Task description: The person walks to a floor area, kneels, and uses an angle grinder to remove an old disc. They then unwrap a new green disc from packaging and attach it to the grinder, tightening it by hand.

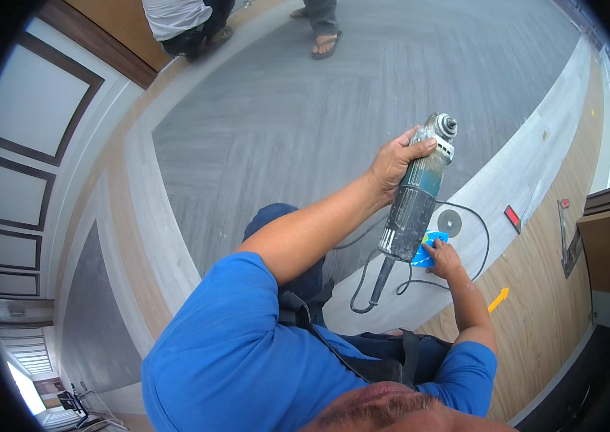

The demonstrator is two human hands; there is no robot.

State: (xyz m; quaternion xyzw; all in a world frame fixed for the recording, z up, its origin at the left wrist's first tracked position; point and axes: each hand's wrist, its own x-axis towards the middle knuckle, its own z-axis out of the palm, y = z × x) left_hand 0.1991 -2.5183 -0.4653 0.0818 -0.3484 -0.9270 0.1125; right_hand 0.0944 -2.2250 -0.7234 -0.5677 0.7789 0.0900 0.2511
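Observation:
My left hand (396, 162) is closed around the gear-head end of an angle grinder (418, 200). The spindle at its top is bare, with no disc or guard on it. The dusty teal and black body hangs tilted, its handle end lower in view, where the power cord (384, 281) comes out. Close beside that end, my right hand (445, 259) grips a flat blue printed packet (424, 258), partly hidden by the fingers and the grinder. A grey round disc with a centre hole (450, 223) lies on the floor just beyond the packet.
The cord loops over the pale floor strip on the right. A red rectangular object (512, 218), a yellow arrow sticker (499, 299) and a metal tool (569, 251) are on the floor. Ahead, one person crouches (181, 21) and another's sandalled foot (326, 46) shows. Panelled walls (40, 102) flank the room.

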